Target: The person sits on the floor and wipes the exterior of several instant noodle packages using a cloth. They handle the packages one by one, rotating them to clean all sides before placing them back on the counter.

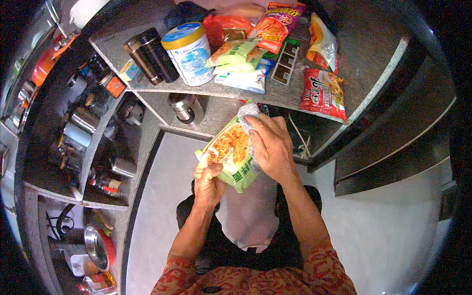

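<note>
A green packet of noodles [230, 147] with a noodle picture on its front is held tilted over the floor. My left hand [209, 180] grips its lower left corner, thumb on the front. In my right hand [272, 147] is a bunched grey-white cloth [249, 112], pressed against the packet's right edge. Part of the cloth and the packet's right side are hidden behind my right fingers. Similar green packets [238, 55] lie piled on the shelf beyond, beside a white and blue tin with a gold lid [188, 55].
Two dark flasks [151, 57] stand left of the tin. A red noodle packet [322, 94] lies near the shelf's right front edge. A steel flask [186, 107] sits on the lower shelf. Side shelves at left hold jars, bottles and a red pan [100, 247]. Dark panels [398, 121] stand at right.
</note>
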The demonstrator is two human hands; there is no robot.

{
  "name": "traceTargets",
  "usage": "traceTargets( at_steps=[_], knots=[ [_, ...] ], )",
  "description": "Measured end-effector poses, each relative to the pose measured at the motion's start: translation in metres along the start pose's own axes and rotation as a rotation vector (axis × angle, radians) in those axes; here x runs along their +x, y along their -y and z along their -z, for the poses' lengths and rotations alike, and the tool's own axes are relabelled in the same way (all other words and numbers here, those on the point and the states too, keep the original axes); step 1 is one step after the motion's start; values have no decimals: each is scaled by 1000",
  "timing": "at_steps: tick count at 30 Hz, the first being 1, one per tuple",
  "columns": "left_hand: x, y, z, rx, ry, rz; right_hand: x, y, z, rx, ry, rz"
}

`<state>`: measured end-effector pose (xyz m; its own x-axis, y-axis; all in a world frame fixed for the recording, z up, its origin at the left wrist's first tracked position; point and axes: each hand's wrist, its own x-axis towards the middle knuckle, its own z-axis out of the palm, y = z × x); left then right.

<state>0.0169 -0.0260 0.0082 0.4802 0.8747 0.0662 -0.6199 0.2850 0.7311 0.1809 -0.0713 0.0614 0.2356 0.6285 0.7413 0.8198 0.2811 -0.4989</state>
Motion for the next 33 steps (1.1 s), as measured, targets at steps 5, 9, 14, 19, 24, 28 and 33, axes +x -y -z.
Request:
traceTargets(
  at_steps=[5,9,14,19,24,28,33],
  knots=[
    [0,-4,-3,-128,39,34,-6,-11,12,52,86,-140],
    [2,-10,-7,-155,3,27,-15,-20,16,-10,134,-114],
    [4,-11,-7,-181,-37,-1,-27,-25,13,71,21,-262],
    [1,-6,-9,-197,-10,9,-28,-15,7,997,9,-797],
    [-5,-14,-9,-138,209,37,-23,-21,11,970,24,-745],
    [-4,-27,-2,-364,337,262,-14,-29,32,873,137,-639],
    [-3,-18,7,163,222,279,-21,-33,17,667,227,-456]
  ],
)
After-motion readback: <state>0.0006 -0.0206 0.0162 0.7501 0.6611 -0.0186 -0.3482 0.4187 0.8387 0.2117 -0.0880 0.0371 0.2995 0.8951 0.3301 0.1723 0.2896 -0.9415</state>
